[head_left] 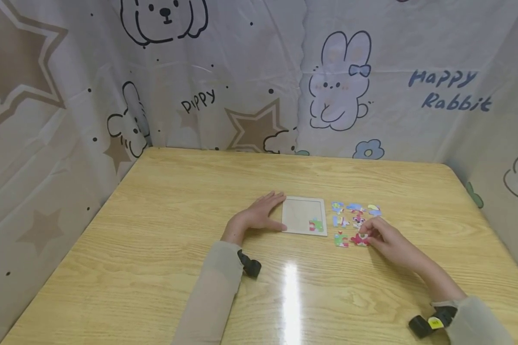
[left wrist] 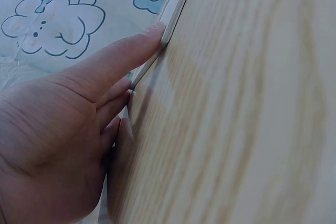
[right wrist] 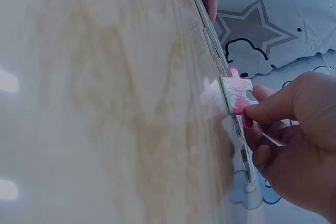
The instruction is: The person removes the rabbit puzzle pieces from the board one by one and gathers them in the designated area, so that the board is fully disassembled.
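Note:
A square wooden puzzle tray (head_left: 297, 211) lies flat on the table, with a green and red puzzle piece (head_left: 316, 225) in its near right corner. My left hand (head_left: 257, 214) is spread along the tray's left side; its straight thumb touches the near corner and its fingertips reach the far one. To the right of the tray, my right hand (head_left: 386, 240) pinches a pink-red puzzle piece (right wrist: 237, 95) between thumb and fingers. In the right wrist view that piece stands tilted on its edge against the table. Curled fingers hide part of it.
Several loose pieces lie in rows right of the tray, among them a green and red one (head_left: 341, 239) and one with an animal face (head_left: 359, 221). The wooden table (head_left: 177, 206) meets a printed curtain (head_left: 259, 72) at the back.

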The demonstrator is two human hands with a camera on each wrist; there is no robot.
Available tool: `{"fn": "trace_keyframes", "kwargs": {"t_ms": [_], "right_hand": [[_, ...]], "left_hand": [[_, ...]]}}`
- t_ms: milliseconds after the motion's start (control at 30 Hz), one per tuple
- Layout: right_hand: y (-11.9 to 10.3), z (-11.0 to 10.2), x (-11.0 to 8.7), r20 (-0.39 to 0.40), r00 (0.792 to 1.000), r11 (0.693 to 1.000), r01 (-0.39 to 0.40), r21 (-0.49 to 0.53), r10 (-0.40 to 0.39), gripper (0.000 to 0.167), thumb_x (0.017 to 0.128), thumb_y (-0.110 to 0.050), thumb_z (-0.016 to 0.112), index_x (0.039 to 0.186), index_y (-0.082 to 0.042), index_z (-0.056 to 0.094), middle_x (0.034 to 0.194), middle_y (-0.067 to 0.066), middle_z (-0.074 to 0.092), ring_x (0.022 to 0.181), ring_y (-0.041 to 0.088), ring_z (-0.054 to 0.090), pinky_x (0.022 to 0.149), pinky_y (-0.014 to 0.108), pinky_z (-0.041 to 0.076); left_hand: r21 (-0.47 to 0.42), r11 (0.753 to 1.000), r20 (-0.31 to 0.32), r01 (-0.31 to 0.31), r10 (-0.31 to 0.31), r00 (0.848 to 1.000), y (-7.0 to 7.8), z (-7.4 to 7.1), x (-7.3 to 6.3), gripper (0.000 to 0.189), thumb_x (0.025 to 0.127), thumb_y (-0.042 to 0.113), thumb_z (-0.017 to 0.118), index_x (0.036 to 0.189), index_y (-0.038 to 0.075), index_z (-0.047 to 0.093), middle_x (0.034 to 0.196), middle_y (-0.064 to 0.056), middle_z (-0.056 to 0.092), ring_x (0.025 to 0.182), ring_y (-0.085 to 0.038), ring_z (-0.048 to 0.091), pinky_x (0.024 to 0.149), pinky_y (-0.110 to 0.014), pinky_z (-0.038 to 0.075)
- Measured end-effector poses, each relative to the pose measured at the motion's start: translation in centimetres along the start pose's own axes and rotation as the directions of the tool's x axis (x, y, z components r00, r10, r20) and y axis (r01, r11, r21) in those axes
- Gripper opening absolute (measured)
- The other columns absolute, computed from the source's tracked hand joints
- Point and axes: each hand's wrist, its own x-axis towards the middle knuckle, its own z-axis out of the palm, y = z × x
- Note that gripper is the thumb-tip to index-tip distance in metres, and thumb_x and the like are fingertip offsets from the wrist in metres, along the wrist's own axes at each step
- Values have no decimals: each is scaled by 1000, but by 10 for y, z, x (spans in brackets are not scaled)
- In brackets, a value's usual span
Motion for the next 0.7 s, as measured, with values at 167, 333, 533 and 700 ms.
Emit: {"fn": "trace_keyframes", "kwargs": {"t_ms": [167, 333, 533, 700], "right_hand": [[3, -4, 1, 35, 999, 1000, -24, -17, 24, 19, 91, 12, 56, 104, -2, 57, 103, 8, 57, 90, -5, 47, 72, 13, 48], [5, -4, 1, 54, 998, 1000, -10, -25, 11, 18, 91, 11, 56, 103, -3, 58, 100, 6, 55, 85, -3, 41, 66, 17, 42], [1, -3, 2, 41, 998, 999, -47, -12, 47, 12, 93, 5, 58, 103, -3, 58, 102, 8, 56, 87, 1, 47, 69, 15, 45], [-5, 4, 15, 73, 992, 991, -110, 74, 105, 12, 95, -3, 59, 106, 1, 54, 104, 13, 56, 82, 5, 55, 68, 16, 50]], "left_hand": [[3, 1000, 4, 3, -3, 1000, 1, -1, 0, 92, 87, 42, 71, 158, 19, 18, 167, 1, 9, 156, -21, -1, 129, -42, 2], [-7, 1000, 6, 8, -8, 1000, 2, -1, 0, 92, 87, 42, 71, 158, 20, 17, 167, 2, 9, 156, -20, -1, 129, -42, 1], [-19, 1000, 5, 10, -10, 1000, 2, -1, 0, 92, 87, 42, 71, 158, 20, 18, 167, 1, 9, 156, -21, -1, 129, -44, 2], [-17, 1000, 6, 11, -11, 1000, 1, -1, 0, 92, 87, 41, 72, 158, 19, 18, 167, 1, 9, 156, -21, -1, 129, -44, 2]]}}
